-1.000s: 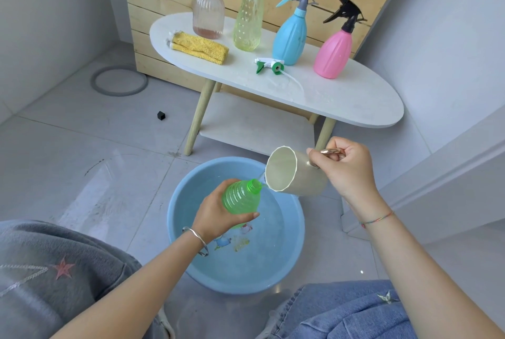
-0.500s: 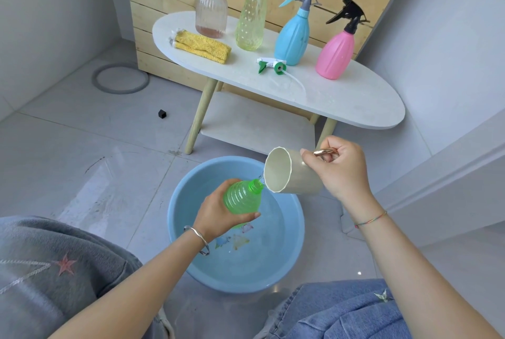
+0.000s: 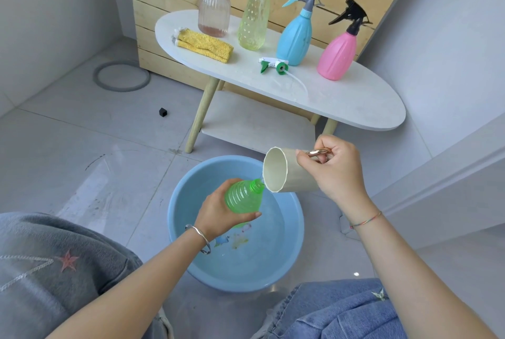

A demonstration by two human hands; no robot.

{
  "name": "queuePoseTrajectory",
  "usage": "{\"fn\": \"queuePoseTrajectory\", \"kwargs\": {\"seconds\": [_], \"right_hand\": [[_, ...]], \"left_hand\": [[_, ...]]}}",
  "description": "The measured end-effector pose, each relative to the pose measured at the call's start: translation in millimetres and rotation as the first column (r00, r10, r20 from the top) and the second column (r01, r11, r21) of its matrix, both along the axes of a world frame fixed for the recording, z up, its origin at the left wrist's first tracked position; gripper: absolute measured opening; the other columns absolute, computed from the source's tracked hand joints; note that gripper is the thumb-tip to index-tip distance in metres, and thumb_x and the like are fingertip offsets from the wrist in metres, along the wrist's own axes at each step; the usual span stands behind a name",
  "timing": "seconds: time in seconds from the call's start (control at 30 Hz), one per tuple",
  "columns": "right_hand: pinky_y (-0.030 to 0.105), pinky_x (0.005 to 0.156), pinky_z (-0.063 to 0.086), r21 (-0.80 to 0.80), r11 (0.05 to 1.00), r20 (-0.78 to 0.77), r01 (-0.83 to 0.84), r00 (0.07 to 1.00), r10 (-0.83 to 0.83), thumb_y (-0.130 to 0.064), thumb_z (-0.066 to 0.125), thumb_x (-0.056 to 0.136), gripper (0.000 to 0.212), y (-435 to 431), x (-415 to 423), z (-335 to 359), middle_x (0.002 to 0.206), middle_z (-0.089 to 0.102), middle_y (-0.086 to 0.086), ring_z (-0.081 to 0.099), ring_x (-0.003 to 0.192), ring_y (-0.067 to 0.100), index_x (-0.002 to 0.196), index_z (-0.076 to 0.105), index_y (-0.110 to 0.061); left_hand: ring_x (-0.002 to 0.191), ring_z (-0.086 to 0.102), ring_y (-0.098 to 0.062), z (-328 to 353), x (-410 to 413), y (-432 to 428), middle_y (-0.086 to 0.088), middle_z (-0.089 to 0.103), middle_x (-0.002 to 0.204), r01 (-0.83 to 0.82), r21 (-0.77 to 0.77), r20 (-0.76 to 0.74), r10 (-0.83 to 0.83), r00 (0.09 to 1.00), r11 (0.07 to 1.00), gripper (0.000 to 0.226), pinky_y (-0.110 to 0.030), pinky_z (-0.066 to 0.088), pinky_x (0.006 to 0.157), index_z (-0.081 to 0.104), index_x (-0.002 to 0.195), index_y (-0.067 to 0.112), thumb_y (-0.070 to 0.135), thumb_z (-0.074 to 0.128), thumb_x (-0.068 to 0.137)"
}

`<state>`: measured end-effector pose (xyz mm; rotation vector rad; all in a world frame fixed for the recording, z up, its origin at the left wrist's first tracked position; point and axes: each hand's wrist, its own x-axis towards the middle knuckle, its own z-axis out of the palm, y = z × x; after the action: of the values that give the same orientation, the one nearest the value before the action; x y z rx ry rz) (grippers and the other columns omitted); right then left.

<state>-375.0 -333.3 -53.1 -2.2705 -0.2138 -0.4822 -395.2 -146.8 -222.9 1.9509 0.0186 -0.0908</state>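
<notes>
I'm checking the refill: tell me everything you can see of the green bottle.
The green bottle is translucent, ribbed plastic, capless, with a threaded neck. It is tilted, neck up and rightward, above the blue basin. The left hand grips its lower body, hiding the base. The cream cup, tipped by the right hand, has its rim at the bottle's mouth; a thin stream seems to run in.
</notes>
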Motion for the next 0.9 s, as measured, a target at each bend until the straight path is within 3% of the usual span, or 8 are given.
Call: {"fn": "queuePoseTrajectory", "kwargs": {"seconds": [0.1,0.33,0.57,0.73,0.9], "right_hand": [[0.018,0.048,0.020,-0.008,1.000,0.003,-0.011,1.000,0.011,-0.009,0.075,0.071,0.047,2,0,0,0.050,0.027,-0.007,0.028,0.049,0.011,0.054,0.032,-0.016],[0.022,0.051,0.021,-0.109,0.993,0.055,-0.041,0.997,0.048,-0.014,0.073,0.069,0.042,7,-1,0,0.054,0.029,-0.004,0.029,0.055,0.012,0.055,0.034,-0.004],[0.025,0.054,0.024,-0.141,0.986,0.110,-0.094,0.988,0.110,-0.020,0.069,0.067,0.042,13,-1,2,0.054,0.031,-0.006,0.031,0.058,0.014,0.053,0.029,-0.017],[0.019,0.055,0.025,-0.199,0.971,0.150,-0.130,0.976,0.161,-0.021,0.069,0.068,0.048,16,-2,2,0.053,0.030,-0.008,0.030,0.059,0.013,0.055,0.024,-0.028],[0.022,0.061,0.026,-0.277,0.951,0.183,-0.137,0.964,0.192,-0.017,0.070,0.069,0.040,20,-5,1,0.054,0.034,-0.004,0.027,0.060,0.011,0.057,0.032,-0.020]], "left_hand": [[0.095,0.056,0.011,0,0,0,0.028,0.061,0.100,-0.002,-0.003,-0.004,0.002,1.000,1.000,0.070,-0.006,0.041,0.076,0.054,0.116,0.038,0.048,0.090,0.056],[0.099,0.059,-0.001,-3,1,-1,0.025,0.062,0.103,-0.008,0.004,-0.001,0.008,1.000,1.000,0.073,-0.020,0.047,0.084,0.054,0.118,0.038,0.051,0.089,0.055],[0.101,0.059,-0.002,-4,2,0,0.024,0.063,0.104,-0.012,0.001,0.000,0.012,1.000,1.000,0.074,-0.021,0.047,0.085,0.054,0.119,0.037,0.052,0.089,0.055],[0.101,0.058,-0.001,-5,1,0,0.025,0.062,0.104,-0.018,0.001,-0.005,0.018,1.000,1.000,0.074,-0.021,0.047,0.086,0.054,0.118,0.038,0.054,0.088,0.054],[0.101,0.058,-0.002,-3,0,0,0.028,0.061,0.103,-0.023,-0.001,-0.002,0.023,1.000,1.000,0.072,-0.020,0.045,0.086,0.054,0.117,0.039,0.051,0.089,0.056]]}}
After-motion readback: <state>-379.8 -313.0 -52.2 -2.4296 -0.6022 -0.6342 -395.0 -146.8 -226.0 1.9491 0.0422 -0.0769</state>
